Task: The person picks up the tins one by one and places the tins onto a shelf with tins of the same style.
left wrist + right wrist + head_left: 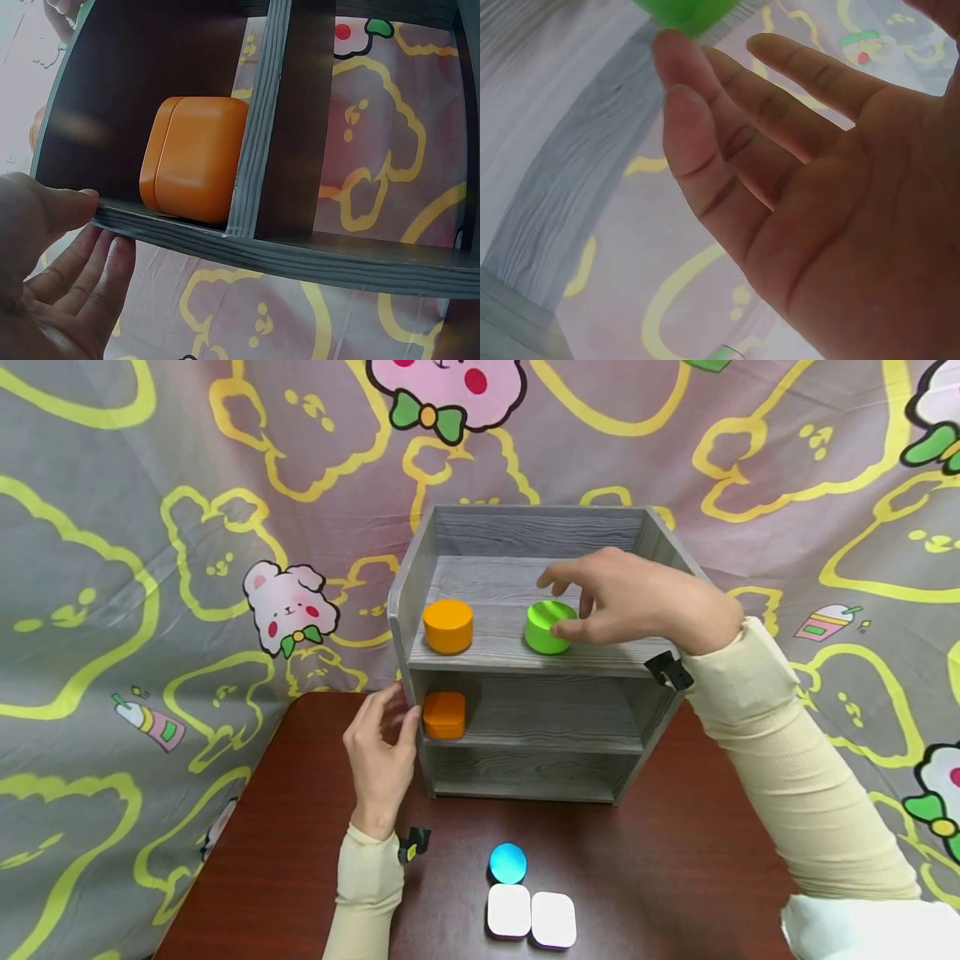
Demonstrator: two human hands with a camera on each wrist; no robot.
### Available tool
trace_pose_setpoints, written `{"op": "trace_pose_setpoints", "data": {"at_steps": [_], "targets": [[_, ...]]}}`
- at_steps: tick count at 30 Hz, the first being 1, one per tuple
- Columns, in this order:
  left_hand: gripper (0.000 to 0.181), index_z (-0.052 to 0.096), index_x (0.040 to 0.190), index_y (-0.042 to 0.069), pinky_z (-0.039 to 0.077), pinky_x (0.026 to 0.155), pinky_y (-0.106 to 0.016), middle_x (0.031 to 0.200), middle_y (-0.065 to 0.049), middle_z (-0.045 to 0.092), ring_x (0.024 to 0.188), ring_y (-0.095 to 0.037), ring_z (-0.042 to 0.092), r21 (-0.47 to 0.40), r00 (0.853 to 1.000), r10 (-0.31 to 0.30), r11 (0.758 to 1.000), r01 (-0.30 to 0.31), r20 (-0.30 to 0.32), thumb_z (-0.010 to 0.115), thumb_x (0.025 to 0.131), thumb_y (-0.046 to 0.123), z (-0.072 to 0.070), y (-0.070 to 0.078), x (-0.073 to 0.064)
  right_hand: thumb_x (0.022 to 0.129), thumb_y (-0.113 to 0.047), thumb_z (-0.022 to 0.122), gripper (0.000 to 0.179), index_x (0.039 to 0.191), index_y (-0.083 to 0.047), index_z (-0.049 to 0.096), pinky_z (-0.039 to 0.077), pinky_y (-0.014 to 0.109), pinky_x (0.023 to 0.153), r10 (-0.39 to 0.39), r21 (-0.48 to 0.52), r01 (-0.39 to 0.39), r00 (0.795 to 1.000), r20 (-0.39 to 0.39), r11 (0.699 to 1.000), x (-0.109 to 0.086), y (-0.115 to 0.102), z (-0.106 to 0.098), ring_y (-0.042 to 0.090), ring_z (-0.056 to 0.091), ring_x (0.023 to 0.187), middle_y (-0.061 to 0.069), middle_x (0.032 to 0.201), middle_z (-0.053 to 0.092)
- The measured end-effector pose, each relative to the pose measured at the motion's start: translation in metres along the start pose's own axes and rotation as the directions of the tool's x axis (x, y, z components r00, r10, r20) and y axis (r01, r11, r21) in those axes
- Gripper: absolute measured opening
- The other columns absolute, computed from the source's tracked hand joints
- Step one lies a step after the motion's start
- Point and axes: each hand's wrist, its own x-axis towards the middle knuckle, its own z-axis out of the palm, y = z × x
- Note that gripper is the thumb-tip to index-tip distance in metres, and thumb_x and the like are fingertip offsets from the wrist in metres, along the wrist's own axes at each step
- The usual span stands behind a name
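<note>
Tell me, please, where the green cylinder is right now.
In the head view, the green cylinder stands on the top level of the grey shelf unit, right of the orange cylinder, beside the right hand.

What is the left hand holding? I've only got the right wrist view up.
Observer: It pinches the left side panel of a grey, wood-grained shelf unit; the left hand has its thumb and fingers on either side.
Operator: Anything in the middle compartment?
Observer: An orange, rounded-square block at its left end.
Operator: And in front of the unit?
Observer: A round blue piece lies on the reddish-brown table.
</note>
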Motion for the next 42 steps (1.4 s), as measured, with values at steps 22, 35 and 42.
{"op": "trace_pose_setpoints", "data": {"at_steps": [22, 35, 42], "targets": [[0.034, 0.072, 0.121, -0.001, 0.060, 0.084, -0.011, 0.106, -0.017, 0.074, 0.095, -0.025, 0.073, 0.010, 0.999, -0.030, 1.000, 0.030, 0.020, 0.079, 0.087, -0.005, -0.001, 0.002, -0.001, 0.091, -0.025, 0.077, 0.048, 0.136, -0.016, 0.064, 0.056, 0.037, 0.073, -0.165, -0.070, 0.151, 0.949, -0.270, 0.986, -0.059, -0.016, -0.006, 0.013, 0.068, 0.089, 0.002, 0.128, 0.073], [0.035, 0.073, 0.121, 0.001, 0.059, 0.083, -0.009, 0.105, -0.016, 0.074, 0.093, -0.027, 0.073, 0.003, 1.000, -0.021, 1.000, 0.021, 0.012, 0.079, 0.087, -0.006, 0.001, 0.001, -0.002, 0.086, -0.021, 0.080, 0.055, 0.137, -0.015, 0.064, 0.053, 0.033, 0.072, -0.256, -0.115, 0.229, 0.894, -0.367, 0.967, -0.084, -0.021, 0.006, 0.009, 0.064, 0.089, -0.001, 0.127, 0.073], [0.034, 0.073, 0.121, 0.000, 0.059, 0.084, -0.010, 0.105, -0.016, 0.074, 0.094, -0.026, 0.073, 0.011, 1.000, -0.025, 1.000, 0.025, 0.015, 0.079, 0.087, -0.005, 0.000, 0.001, -0.002, 0.083, -0.019, 0.082, 0.055, 0.135, -0.014, 0.066, 0.053, 0.032, 0.075, -0.299, -0.111, 0.278, 0.868, -0.397, 0.954, -0.092, -0.023, 0.016, 0.007, 0.064, 0.087, -0.002, 0.125, 0.073]]}}
